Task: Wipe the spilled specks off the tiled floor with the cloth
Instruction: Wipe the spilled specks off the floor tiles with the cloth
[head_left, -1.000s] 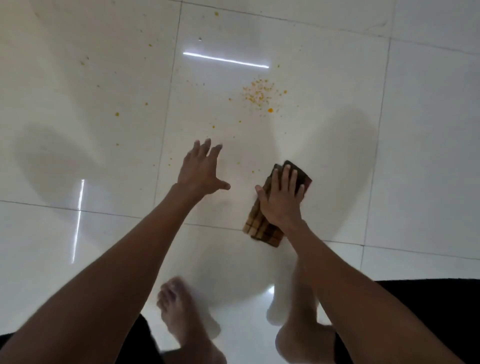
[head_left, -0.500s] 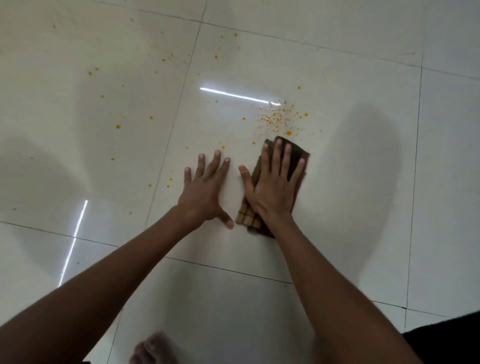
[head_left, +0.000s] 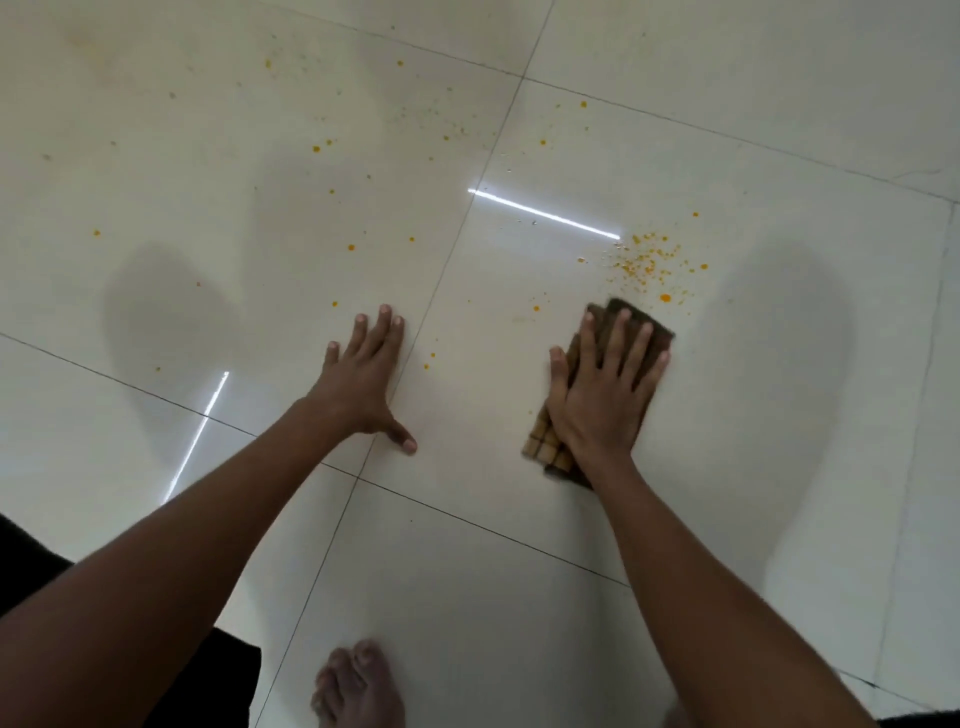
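Note:
A folded brown checked cloth (head_left: 548, 447) lies flat on the white tiled floor (head_left: 779, 415). My right hand (head_left: 602, 395) presses down on it with fingers spread. Just beyond the cloth's far edge sits a dense cluster of orange specks (head_left: 647, 262). More orange specks (head_left: 332, 145) are scattered over the tiles to the left and farther away. My left hand (head_left: 363, 379) rests flat on the bare floor left of the cloth, fingers apart, holding nothing.
My bare foot (head_left: 358, 686) shows at the bottom centre. Dark fabric (head_left: 228, 670) lies at the lower left edge. Grout lines cross the floor, and bright light reflections (head_left: 545, 213) streak the glossy tiles.
My two hands have spread apart: the right hand with the cloth now sits farther right of the left hand. The view has shifted, and my foot is back in sight.

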